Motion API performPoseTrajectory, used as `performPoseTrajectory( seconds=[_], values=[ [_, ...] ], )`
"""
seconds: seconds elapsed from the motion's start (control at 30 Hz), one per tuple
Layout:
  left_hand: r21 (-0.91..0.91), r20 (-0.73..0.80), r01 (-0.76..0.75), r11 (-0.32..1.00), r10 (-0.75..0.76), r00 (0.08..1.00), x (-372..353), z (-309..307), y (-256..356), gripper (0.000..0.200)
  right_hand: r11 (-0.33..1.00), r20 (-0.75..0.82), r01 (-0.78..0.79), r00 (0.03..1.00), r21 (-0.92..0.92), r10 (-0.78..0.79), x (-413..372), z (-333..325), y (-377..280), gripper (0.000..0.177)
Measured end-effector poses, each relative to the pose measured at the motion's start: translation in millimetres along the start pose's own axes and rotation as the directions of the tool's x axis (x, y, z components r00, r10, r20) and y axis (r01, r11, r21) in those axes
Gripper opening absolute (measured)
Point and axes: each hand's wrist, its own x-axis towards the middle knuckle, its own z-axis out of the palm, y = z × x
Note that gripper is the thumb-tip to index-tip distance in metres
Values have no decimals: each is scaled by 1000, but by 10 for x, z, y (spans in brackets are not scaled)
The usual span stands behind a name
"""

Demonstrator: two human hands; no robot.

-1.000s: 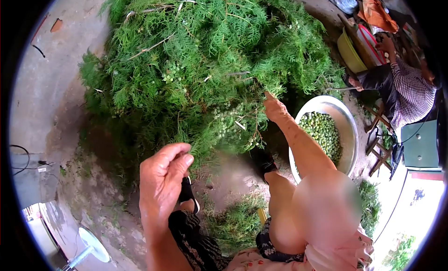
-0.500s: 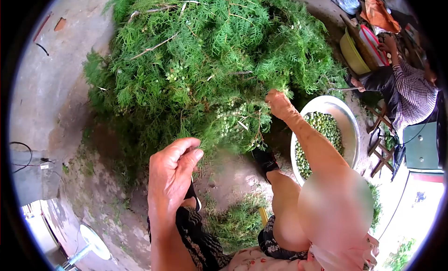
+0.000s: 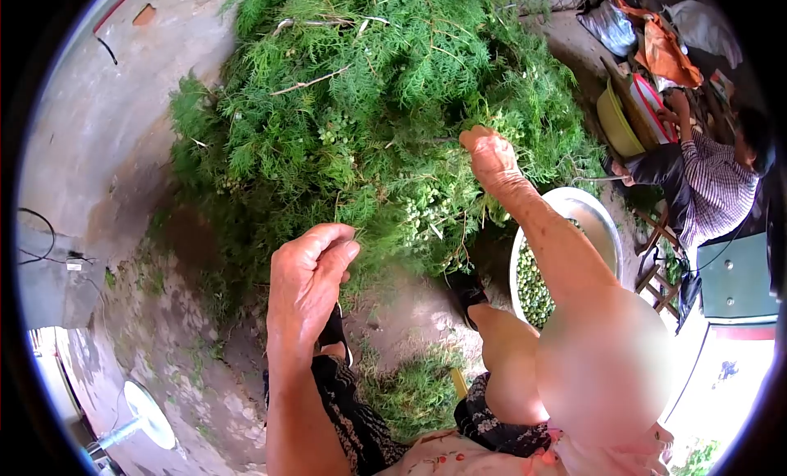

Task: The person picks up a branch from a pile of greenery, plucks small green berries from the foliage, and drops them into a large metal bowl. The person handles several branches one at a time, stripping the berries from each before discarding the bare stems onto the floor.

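Observation:
A big heap of feathery green branches [image 3: 369, 107] with clusters of small green fruits [image 3: 422, 214] lies on the ground in front of me. My right hand [image 3: 489, 156] reaches into the heap's right side, fingers closed around a branch. At the heap's near edge my left hand [image 3: 310, 275] pinches a thin green sprig between thumb and fingers. A metal bowl [image 3: 602, 222] holding picked green fruits [image 3: 533, 287] stands on the ground to the right, partly hidden by my right arm.
Another person in a checked shirt [image 3: 713, 193] sits at the right beside a yellow basin [image 3: 615, 107] and a wooden stool [image 3: 656, 267]. Loose green trimmings [image 3: 414, 390] lie by my feet. A cable [image 3: 37, 255] and a white disc on a stand [image 3: 147, 410] are at the left.
My right hand has moved up and deeper into the heap and closed on a branch. My left hand has drifted slightly up, still pinched at the heap's edge.

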Motion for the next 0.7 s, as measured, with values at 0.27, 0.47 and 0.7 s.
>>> performPoseTrajectory(
  seconds=[0.27, 0.47, 0.7],
  values=[
    [-53, -12, 17, 998, -18, 1000, -31, -165, 15, 19, 980, -36, 106, 993, -167, -114, 298, -291, -301, 17],
    [-112, -50, 19, 993, -24, 998, -66, -284, -6, 20, 949, 183, 164, 976, -269, -117, 244, -535, -604, 13],
    [-165, -90, 6, 986, -21, 996, -113, -473, -49, 21, 935, 526, 98, 844, -342, 104, -82, -632, -891, 9]
  ],
)
